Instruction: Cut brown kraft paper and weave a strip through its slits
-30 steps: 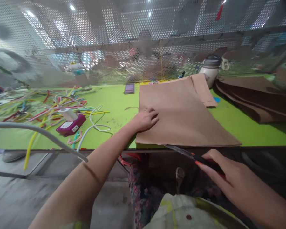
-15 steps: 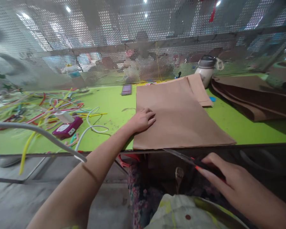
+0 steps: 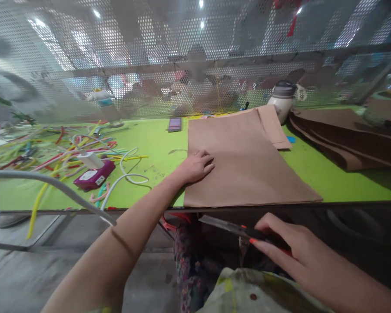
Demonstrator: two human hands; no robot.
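Brown kraft paper (image 3: 241, 169) lies on the green tabletop, with its near edge along the table's front edge. My left hand (image 3: 198, 167) rests flat on the paper's left side, fingers loosely spread. Below the table's front edge, my right hand (image 3: 280, 243) is closed around the black and red handle of a knife (image 3: 223, 225). Its long grey blade points left, a little under the paper's near edge and apart from it. A smaller brown piece (image 3: 275, 128) sticks out from behind the paper at the back right.
Folded brown paper (image 3: 332, 143) lies to the right, and a bottle (image 3: 280, 102) stands behind. On the left are a purple power adapter (image 3: 94, 174), a white cable (image 3: 127, 176) and many coloured strips (image 3: 58, 150). A perforated metal screen (image 3: 143, 56) rises behind the table.
My right hand has moved the knife left and slightly down, so its blade has left the paper's near edge. My left hand stays in place on the paper.
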